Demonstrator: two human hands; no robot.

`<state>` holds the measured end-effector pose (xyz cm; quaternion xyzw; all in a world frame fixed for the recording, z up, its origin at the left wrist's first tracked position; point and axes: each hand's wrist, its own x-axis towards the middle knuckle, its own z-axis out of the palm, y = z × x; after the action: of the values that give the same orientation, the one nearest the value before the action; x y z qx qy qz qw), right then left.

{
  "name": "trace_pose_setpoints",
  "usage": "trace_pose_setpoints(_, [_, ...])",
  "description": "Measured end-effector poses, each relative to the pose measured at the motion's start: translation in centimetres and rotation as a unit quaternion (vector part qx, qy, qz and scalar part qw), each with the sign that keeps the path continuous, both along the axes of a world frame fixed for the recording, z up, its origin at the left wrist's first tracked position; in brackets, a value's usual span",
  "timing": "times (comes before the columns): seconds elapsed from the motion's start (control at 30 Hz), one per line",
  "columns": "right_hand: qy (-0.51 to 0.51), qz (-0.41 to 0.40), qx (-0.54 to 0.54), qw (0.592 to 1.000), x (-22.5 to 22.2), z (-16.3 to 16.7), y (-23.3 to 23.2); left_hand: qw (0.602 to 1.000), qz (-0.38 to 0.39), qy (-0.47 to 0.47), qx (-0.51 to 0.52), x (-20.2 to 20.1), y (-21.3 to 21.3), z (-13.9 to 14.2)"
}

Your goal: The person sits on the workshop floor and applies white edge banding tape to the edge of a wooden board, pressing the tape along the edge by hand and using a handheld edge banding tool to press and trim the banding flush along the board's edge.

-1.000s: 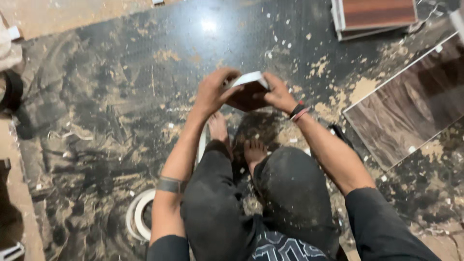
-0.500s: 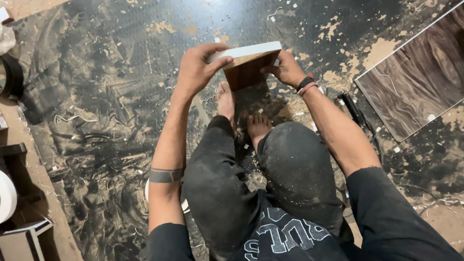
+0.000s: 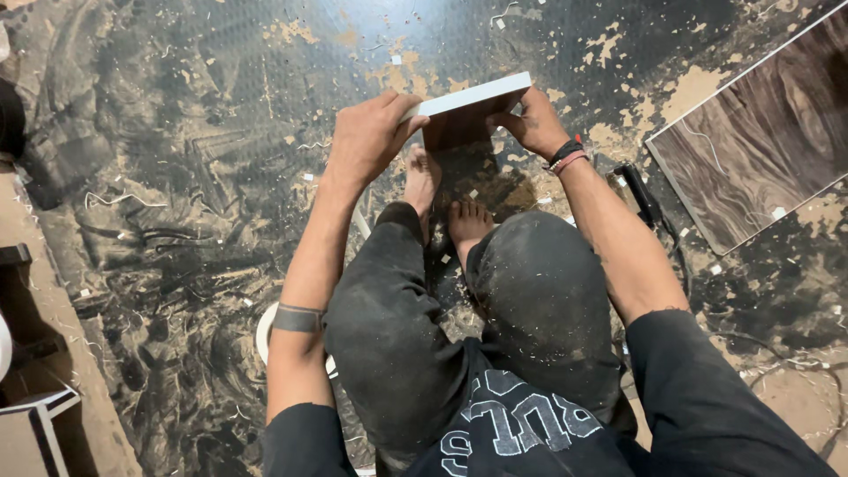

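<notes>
I squat on a dusty dark floor with my bare feet [image 3: 446, 199] under me. A small wooden board [image 3: 470, 108] with a white edge and brown face is held upright in front of my feet. My left hand [image 3: 364, 137] grips its left end. My right hand [image 3: 534, 124], with bands on the wrist, grips its right end. The lower part of the board is hidden behind my hands and feet.
A large wood-grain panel [image 3: 764, 141] lies flat at the right. A dark tool with a cord [image 3: 645, 199] rests by my right forearm. A white round object [image 3: 265, 331] sits under my left arm. Sawdust and shavings cover the floor; furniture edges [image 3: 31, 406] at the left.
The board has turned from a tilted hold to standing on edge, and both hands have shifted with it. The view has moved closer and slightly forward.
</notes>
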<state>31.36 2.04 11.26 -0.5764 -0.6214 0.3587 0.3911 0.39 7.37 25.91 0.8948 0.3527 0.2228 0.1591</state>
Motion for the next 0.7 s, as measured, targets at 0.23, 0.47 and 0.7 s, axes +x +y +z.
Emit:
trace_pose_setpoints(0.23, [-0.112,0.012,0.045,0.993,3.5,0.6,-1.9,0.995,-0.033,-0.091,-0.028,0.0,0.2,-1.6])
trace_pose_setpoints(0.47, [-0.424,-0.168,-0.235,0.858,13.4,-0.8,-13.9,0.989,-0.01,-0.146,-0.036,0.6,0.1,-3.3])
trace_pose_setpoints(0.7, [-0.153,-0.165,-0.279,0.934,15.5,-3.4,-18.2,0.982,0.004,-0.181,-0.052,1.0,0.0,-4.1])
